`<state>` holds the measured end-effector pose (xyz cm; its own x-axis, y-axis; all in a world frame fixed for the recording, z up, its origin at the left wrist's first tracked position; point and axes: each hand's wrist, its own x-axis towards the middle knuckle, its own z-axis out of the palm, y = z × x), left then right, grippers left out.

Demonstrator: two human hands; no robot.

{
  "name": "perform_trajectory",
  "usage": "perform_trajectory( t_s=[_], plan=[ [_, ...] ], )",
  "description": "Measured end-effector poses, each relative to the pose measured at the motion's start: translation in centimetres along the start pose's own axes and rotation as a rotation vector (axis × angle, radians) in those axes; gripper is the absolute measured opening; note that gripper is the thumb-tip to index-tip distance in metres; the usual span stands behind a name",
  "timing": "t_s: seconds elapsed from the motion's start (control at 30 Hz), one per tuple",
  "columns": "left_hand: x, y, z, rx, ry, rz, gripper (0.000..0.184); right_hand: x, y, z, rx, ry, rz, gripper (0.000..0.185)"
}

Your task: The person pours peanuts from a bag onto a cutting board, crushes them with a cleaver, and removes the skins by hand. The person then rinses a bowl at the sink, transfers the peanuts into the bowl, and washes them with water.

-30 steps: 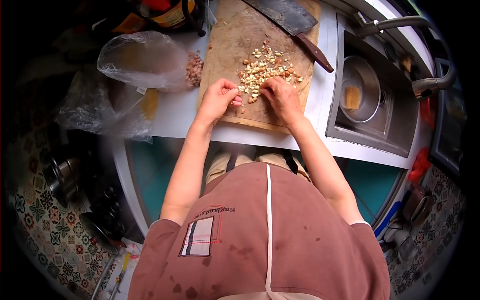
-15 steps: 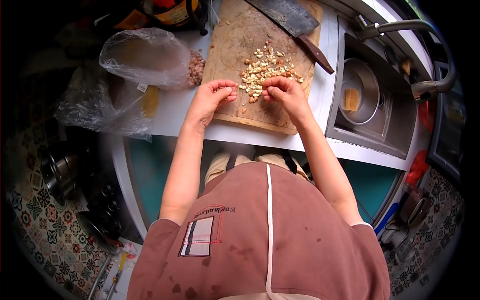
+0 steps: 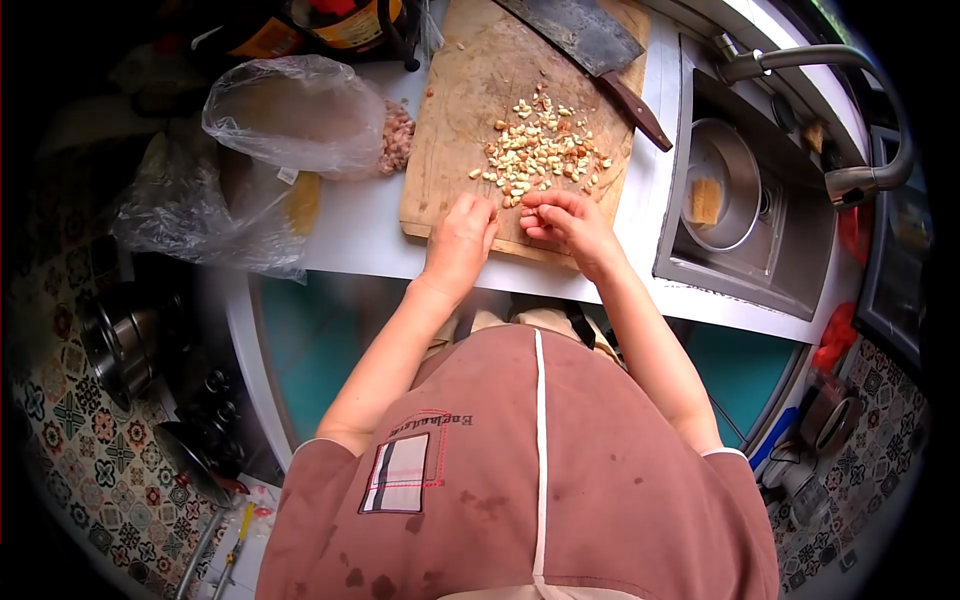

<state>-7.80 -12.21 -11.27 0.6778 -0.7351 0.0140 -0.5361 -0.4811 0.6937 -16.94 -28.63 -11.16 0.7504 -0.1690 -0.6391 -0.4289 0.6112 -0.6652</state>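
Observation:
A heap of pale peanuts (image 3: 540, 150), some with reddish-brown skins, lies spread on the wooden cutting board (image 3: 440, 130). Over the board's near edge, my left hand (image 3: 463, 240) has its fingers pressed together, their tips turned away from view. My right hand (image 3: 572, 228) is beside it, just below the heap, thumb and fingers curled into a pinch. Whatever either hand may hold is too small or hidden to tell. A cleaver (image 3: 585, 38) with a dark wooden handle rests across the board's far right corner.
Left of the board is a clear plastic bag (image 3: 290, 115) by a pile of pinkish pieces (image 3: 395, 138), with another crumpled bag (image 3: 175, 215) nearer. On the right, a sink (image 3: 745, 270) holds a metal bowl (image 3: 750, 205) with a yellow sponge (image 3: 705, 202), under a faucet (image 3: 850, 185).
My left hand has moved right and nearer my body, closer to my right hand, and turned its back upward. My right hand has shifted slightly toward me.

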Motion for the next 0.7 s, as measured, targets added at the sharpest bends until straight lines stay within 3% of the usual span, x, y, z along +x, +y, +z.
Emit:
perform_trajectory(
  t_s=[0.07,0.17,0.23,0.3,0.43,0.7],
  plan=[
    [0.1,-0.2,0.1,0.038,-0.012,0.019,0.016,-0.3,-0.7,-0.1,0.345,-0.016,0.128,0.025],
    [0.4,-0.9,-0.4,0.035,-0.032,0.028,0.014,-0.7,-1.5,-0.1,0.614,-0.067,0.210,0.032],
    [1.0,-1.0,-1.1,-0.079,-0.110,-0.087,0.015,-0.9,-1.7,0.0,0.785,-0.111,0.225,0.037],
    [2.0,-0.7,-1.8,-0.216,-0.213,-0.242,0.014,-0.8,-1.2,0.0,0.709,-0.146,0.142,0.038],
    [3.6,0.8,-2.7,-1.010,-0.239,-0.465,0.012,-1.2,-1.5,0.1,0.620,-0.167,0.093,0.043],
    [4.7,2.6,-2.4,-1.053,-0.215,-0.413,0.015,-1.2,-1.5,-0.5,0.597,-0.188,0.066,0.042]
  ],
)
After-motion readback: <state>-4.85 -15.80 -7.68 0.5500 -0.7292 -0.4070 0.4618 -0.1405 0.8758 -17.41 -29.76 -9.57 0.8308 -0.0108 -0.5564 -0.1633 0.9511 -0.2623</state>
